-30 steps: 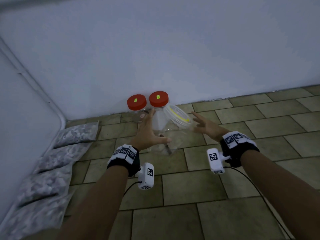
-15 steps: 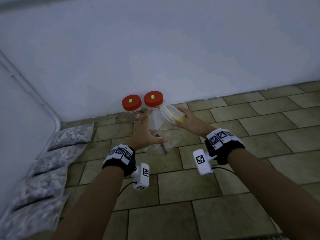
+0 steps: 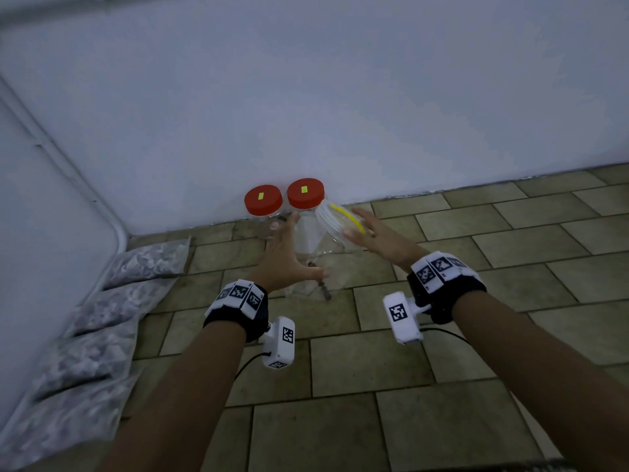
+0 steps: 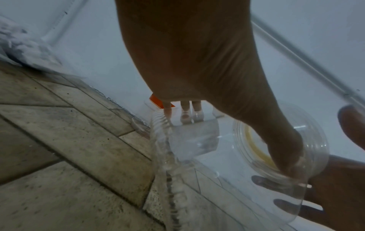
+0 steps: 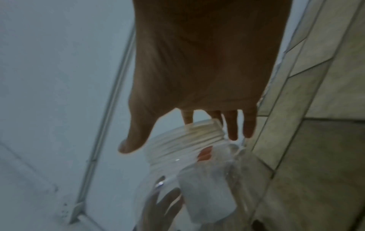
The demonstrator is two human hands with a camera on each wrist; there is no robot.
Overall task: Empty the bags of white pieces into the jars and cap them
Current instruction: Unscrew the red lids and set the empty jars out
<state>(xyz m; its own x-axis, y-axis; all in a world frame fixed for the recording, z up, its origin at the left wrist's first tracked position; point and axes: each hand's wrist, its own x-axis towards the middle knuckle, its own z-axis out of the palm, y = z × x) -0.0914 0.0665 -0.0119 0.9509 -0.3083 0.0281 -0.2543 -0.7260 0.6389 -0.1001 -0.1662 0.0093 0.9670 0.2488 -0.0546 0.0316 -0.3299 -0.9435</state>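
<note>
Left hand point(image 3: 284, 258) spread, fingers straight, pressed on left side of clear uncapped jar point(image 3: 318, 253); right hand point(image 3: 377, 236) flat-fingered against its right side near mouth. Jar tilted between them, far centre of tiled floor point(image 3: 442, 335). Bags of white pieces point(image 3: 92, 315) stacked left. Two red-lidded jars point(image 3: 284, 201) at wall point(image 3: 340, 80), just behind.

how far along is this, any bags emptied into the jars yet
Early. Done: nothing visibly poured; the bags of white pieces lie full along the left wall, and two jars with red lids stand at the back wall, contents unclear. In hand: the left hand and right hand steady a tilted, uncapped, empty clear jar. Left: fill it and cap it.
</note>
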